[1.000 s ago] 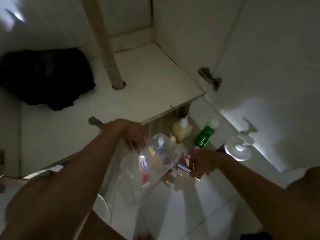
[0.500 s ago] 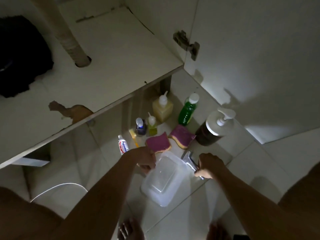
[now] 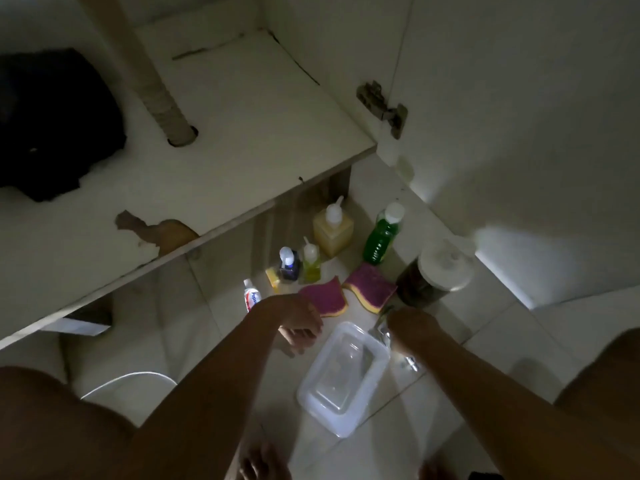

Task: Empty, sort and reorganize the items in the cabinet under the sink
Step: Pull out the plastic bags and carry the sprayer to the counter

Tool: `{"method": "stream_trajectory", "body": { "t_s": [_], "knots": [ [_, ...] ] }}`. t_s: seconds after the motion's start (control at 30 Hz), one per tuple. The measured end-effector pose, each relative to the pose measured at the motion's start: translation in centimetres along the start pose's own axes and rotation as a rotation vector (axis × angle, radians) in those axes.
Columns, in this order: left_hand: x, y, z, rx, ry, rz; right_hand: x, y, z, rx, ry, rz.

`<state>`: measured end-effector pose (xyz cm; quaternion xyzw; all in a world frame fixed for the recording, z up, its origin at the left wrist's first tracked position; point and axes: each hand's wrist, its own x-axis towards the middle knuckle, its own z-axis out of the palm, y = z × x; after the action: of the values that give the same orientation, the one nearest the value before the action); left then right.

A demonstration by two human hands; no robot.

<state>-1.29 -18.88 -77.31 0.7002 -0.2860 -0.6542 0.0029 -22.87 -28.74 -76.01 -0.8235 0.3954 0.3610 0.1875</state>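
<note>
An empty clear plastic container point(image 3: 343, 379) lies on the tiled floor in front of the cabinet. My left hand point(image 3: 301, 327) hovers just left of its far corner, fingers apart and holding nothing. At the container's right edge, my right hand point(image 3: 412, 327) is closed on a shiny silvery item point(image 3: 384, 333); the dim light hides what it is. Beyond the hands stand a yellow soap bottle point(image 3: 332, 230), a green bottle point(image 3: 381, 240), a dark pump jar point(image 3: 436, 275), two small bottles point(image 3: 289, 265), a toothpaste tube point(image 3: 251, 297) and two purple sponges point(image 3: 323, 299).
The cabinet floor point(image 3: 242, 133) holds a black bag point(image 3: 52, 123) at the left and a drain pipe point(image 3: 156, 91) through a hole. The open cabinet door point(image 3: 519, 133) with its hinge point(image 3: 381, 105) stands at the right. A white cable point(image 3: 131, 379) curves on the floor.
The container, tilted and full of items a second ago, now lies empty on the floor. The items stand on the tiles. My left hand has let go of its edge.
</note>
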Motion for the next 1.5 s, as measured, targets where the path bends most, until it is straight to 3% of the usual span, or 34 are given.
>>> {"method": "stream_trajectory", "body": {
  "t_s": [0.13,0.27,0.37,0.5,0.63,0.77,0.87,0.93,1.03,1.27,1.43,1.5],
  "knots": [
    [-4.7,1.8,-5.2,-0.080,0.033,0.061,-0.2,-5.3,-6.9,0.024,0.030,-0.149],
    [-12.5,1.9,-13.0,-0.121,0.159,0.134,-2.3,-13.1,-16.8,0.020,0.166,-0.369],
    [-18.3,-0.5,-18.9,-0.192,0.387,0.184,-2.9,-18.9,-22.5,0.116,0.278,-0.511],
    [-23.4,-5.7,-25.2,-0.187,0.769,0.177,-2.6,-25.5,-26.8,0.300,0.292,-0.615],
    [-25.3,-12.3,-29.5,-0.249,1.296,0.162,-0.6,-31.6,-29.1,0.413,0.309,-0.649],
    [-25.6,-17.5,-32.0,-0.483,1.577,0.131,2.2,-36.6,-30.6,0.517,0.300,-0.641],
    [-25.4,-19.4,-32.7,-0.516,1.804,0.002,4.1,-39.5,-31.0,0.643,0.274,-0.626],
    [-25.3,-20.2,-33.7,-0.563,1.826,-0.043,5.2,-41.4,-31.3,0.732,0.195,-0.603],
    [-25.1,-21.1,-36.1,-0.676,1.720,0.018,7.7,-43.7,-31.7,0.888,0.100,-0.583],
    [-20.6,-24.3,-39.7,-0.825,1.475,0.285,12.1,-49.1,-31.1,1.119,0.129,-0.594],
    [-18.8,-24.7,-39.4,-1.003,1.372,0.271,13.1,-50.8,-29.1,1.137,0.141,-0.658],
    [-19.2,-24.1,-38.9,-0.946,1.376,0.252,13.4,-50.4,-28.8,1.197,0.139,-0.671]
  ]
}}
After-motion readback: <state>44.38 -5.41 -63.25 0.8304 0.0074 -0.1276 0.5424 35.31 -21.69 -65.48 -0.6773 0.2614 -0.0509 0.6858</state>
